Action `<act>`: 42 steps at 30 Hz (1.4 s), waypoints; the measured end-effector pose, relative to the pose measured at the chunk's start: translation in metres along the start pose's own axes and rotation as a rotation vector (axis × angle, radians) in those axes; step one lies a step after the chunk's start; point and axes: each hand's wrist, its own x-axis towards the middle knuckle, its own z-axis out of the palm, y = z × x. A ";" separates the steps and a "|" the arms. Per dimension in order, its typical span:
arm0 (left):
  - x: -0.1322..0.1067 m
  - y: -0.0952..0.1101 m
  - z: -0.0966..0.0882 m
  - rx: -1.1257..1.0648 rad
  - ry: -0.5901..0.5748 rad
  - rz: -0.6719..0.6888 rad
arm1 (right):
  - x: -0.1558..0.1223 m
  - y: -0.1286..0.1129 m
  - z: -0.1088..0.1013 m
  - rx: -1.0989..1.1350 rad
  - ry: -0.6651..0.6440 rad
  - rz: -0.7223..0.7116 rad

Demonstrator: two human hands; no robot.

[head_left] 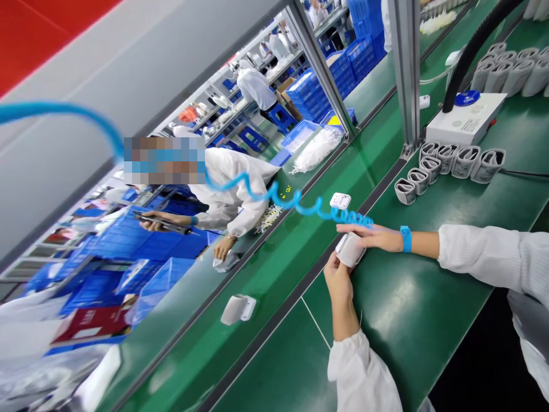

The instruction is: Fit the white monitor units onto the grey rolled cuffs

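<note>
Between my two hands is a wrist blood pressure monitor (350,250), with a white body and a light grey cuff. My left hand (338,278) comes up from the bottom of the view and pinches its lower end with thumb and fingers. From the right, my right hand (381,237), with a blue strap (405,238) round the wrist, lies along its upper side. Its fingers are stretched past the far edge, and its thumb side is against the cuff. A white monitor unit (340,201) lies on the green conveyor belt (295,252) just beyond my hands.
Rolled grey cuffs (466,160) stand at the right, beside a white box (466,119) with a black hose (467,57). Another monitor with cuff (238,309) lies on the belt. A coiled blue air hose (295,200) hangs across the view. Opposite, a co-worker (240,180) holds a tool.
</note>
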 end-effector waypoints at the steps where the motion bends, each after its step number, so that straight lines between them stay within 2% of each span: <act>1: 0.000 0.001 -0.001 -0.004 -0.002 -0.004 | 0.002 0.000 -0.003 0.093 0.050 0.066; 3: -0.001 0.003 -0.003 0.002 -0.020 -0.011 | 0.006 0.002 -0.008 0.213 0.077 0.216; 6: 0.000 0.003 -0.009 0.001 -0.072 -0.015 | 0.007 0.005 -0.011 0.252 -0.003 0.351; 11: 0.003 -0.001 -0.016 0.006 -0.108 0.007 | 0.008 0.012 -0.008 0.228 -0.035 0.307; 14: 0.003 -0.003 -0.015 0.052 -0.129 0.021 | 0.010 0.015 -0.009 0.222 -0.103 0.320; 17: 0.003 -0.002 -0.015 0.114 -0.155 0.049 | 0.010 0.017 -0.013 0.118 -0.157 0.315; 21: 0.003 -0.002 -0.015 0.153 -0.185 0.063 | 0.010 0.024 -0.014 -0.047 -0.111 0.262; 23: 0.003 -0.004 -0.015 0.155 -0.180 0.084 | 0.013 0.029 -0.014 -0.063 -0.088 0.266; 25: 0.004 -0.008 -0.013 0.126 -0.145 0.087 | 0.015 0.031 -0.013 0.008 -0.075 0.295; 27: 0.006 -0.013 -0.010 0.059 -0.042 0.095 | 0.015 0.029 -0.013 0.150 -0.032 0.338; 30: 0.013 -0.021 -0.005 -0.063 0.166 0.181 | 0.010 0.020 -0.008 0.364 0.027 0.421; 33: 0.019 -0.029 -0.004 -0.080 0.255 0.283 | 0.009 0.015 0.003 0.417 0.048 0.460; 35: 0.020 -0.033 -0.006 0.044 0.262 0.374 | 0.020 0.012 0.007 0.332 0.121 0.425; 37: 0.021 -0.036 -0.008 0.189 0.258 0.477 | 0.043 0.005 0.001 0.069 0.214 0.345; 40: 0.021 -0.038 -0.010 0.266 0.257 0.523 | 0.096 -0.017 -0.029 -0.434 0.284 0.205; 42: 0.021 -0.038 -0.008 0.274 0.252 0.502 | 0.138 -0.035 -0.055 -0.582 0.302 0.159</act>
